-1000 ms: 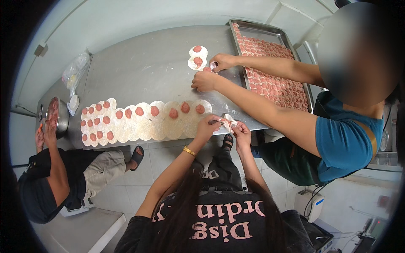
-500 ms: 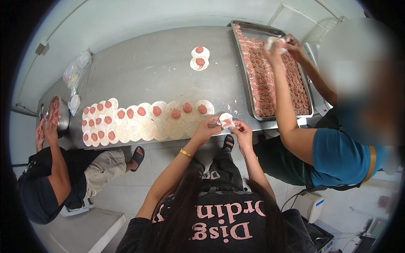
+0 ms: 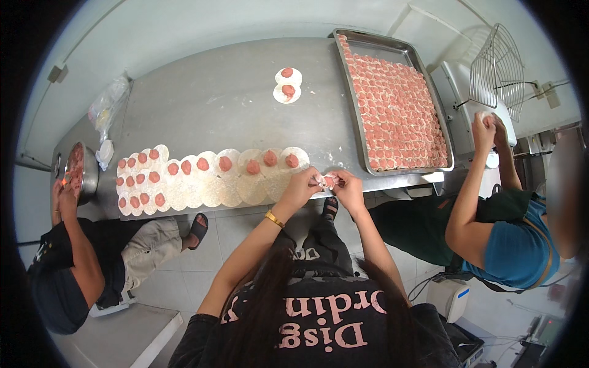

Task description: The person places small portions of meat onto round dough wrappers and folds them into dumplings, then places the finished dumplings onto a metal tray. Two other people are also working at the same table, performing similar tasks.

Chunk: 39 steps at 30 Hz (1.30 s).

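Between my two hands, at the table's near edge, is a small dumpling [image 3: 329, 181]: a white round wrapper gathered around pink meat filling. My left hand [image 3: 300, 187], below a gold bracelet, pinches its left side. On its right side the fingers of my right hand [image 3: 348, 190] are closed too. Left of my hands lie overlapping round wrappers [image 3: 211, 195] in rows, several topped with balls of pink filling [image 3: 226, 163]. Two more filled wrappers [image 3: 287, 93] lie farther back on the table.
A large metal tray [image 3: 363, 144] packed with dumplings stands at the right. At the right a co-worker's hands [image 3: 488, 126] hold something white. Another co-worker's hands [image 3: 64, 197] are at a metal bowl [image 3: 91, 178] of filling on the left. A plastic bag [image 3: 105, 113] lies at the back left.
My fingers have drawn the wrapper together around the filling; it was spread more open before. The co-worker on the right has moved their hands away from the tray, toward the right.
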### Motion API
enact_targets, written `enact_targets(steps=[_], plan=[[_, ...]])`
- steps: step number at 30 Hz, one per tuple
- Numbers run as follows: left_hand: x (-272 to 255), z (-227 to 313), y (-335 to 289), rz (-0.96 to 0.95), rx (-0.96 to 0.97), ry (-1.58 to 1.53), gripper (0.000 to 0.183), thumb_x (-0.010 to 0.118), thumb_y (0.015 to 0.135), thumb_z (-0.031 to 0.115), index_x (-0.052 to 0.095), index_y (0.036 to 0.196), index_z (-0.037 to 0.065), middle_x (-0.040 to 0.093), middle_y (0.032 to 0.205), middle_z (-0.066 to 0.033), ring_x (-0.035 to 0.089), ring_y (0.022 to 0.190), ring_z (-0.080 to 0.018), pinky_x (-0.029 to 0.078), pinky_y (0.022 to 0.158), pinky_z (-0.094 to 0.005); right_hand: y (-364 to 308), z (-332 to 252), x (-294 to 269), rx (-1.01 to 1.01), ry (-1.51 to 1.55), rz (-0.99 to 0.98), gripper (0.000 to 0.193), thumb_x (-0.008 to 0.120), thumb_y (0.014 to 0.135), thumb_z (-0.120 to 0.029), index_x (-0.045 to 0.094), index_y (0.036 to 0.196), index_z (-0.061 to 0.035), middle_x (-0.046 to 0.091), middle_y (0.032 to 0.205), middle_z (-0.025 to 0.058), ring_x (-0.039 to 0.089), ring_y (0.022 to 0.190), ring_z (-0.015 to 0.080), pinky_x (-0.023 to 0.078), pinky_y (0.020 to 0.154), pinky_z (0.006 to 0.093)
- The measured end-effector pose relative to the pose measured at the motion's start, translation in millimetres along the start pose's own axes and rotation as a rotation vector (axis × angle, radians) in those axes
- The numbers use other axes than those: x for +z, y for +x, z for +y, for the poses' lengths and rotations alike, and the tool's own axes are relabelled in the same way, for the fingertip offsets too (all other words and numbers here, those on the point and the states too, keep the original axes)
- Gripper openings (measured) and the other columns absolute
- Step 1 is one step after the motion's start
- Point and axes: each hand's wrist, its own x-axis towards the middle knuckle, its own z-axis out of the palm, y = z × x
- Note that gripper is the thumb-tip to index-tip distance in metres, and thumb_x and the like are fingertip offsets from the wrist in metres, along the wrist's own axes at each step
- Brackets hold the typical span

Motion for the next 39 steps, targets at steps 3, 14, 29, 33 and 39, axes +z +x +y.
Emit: enact_targets(steps=[3, 14, 29, 33, 39], plan=[[3.7, 7.1, -3.1, 0.069, -0.022, 0.065, 0.033, 0.073, 0.071, 0.004, 0.059, 0.1, -0.001, 0.066, 0.091, -0.0139, 0.068, 0.081, -0.0222, 0.053, 0.069, -0.0314, -2.4, -5.0, -2.6, -0.077, 0.015, 0.057, 0.034, 0.065, 0.064, 0.007, 0.065, 0.098, 0.0003, 0.064, 0.085, 0.0133, 0.063, 0.073, 0.0246, 0.05, 0.067, 0.0315], [-2.2, -5.8, 1.8, -0.123, 0.063, 0.198, 0.027, 0.071, 0.074, 0.005, 0.061, 0.099, -0.001, 0.066, 0.083, -0.0167, 0.067, 0.075, -0.0237, 0.05, 0.066, -0.0317, -6.3, -9.8, -8.0, -0.011, 0.055, -0.03, 0.03, 0.061, 0.064, 0.008, 0.065, 0.093, 0.0017, 0.062, 0.084, 0.0149, 0.064, 0.075, 0.03, 0.05, 0.068, 0.0346], [5.3, 14.4, 11.4, -0.065, 0.082, 0.434, 0.029, 0.076, 0.066, 0.014, 0.057, 0.085, 0.002, 0.063, 0.078, -0.017, 0.061, 0.077, -0.035, 0.047, 0.066, -0.0414, -0.5, -2.3, 4.3, -0.29, -0.16, 0.144, 0.033, 0.06, 0.064, 0.01, 0.064, 0.094, -0.0002, 0.062, 0.085, 0.014, 0.063, 0.082, 0.0292, 0.051, 0.072, 0.0341], [1.6, 7.0, 9.2, -0.052, 0.012, 0.279, 0.031, 0.077, 0.066, 0.013, 0.057, 0.086, 0.002, 0.064, 0.077, -0.0159, 0.063, 0.077, -0.0336, 0.048, 0.066, -0.0406, -5.9, -3.2, -3.5, -0.096, -0.02, 0.07, 0.034, 0.061, 0.065, 0.011, 0.063, 0.096, -0.0006, 0.062, 0.087, 0.0136, 0.063, 0.079, 0.0283, 0.052, 0.071, 0.0332], [3.0, 3.8, 13.6, -0.072, 0.067, 0.229, 0.031, 0.076, 0.068, 0.013, 0.056, 0.089, 0.003, 0.063, 0.076, -0.0165, 0.063, 0.077, -0.0342, 0.048, 0.065, -0.0408, -3.4, -2.2, 2.4, -0.114, -0.055, 0.04, 0.034, 0.06, 0.064, 0.011, 0.063, 0.096, -0.0013, 0.061, 0.088, 0.0146, 0.062, 0.079, 0.03, 0.051, 0.069, 0.0342]])
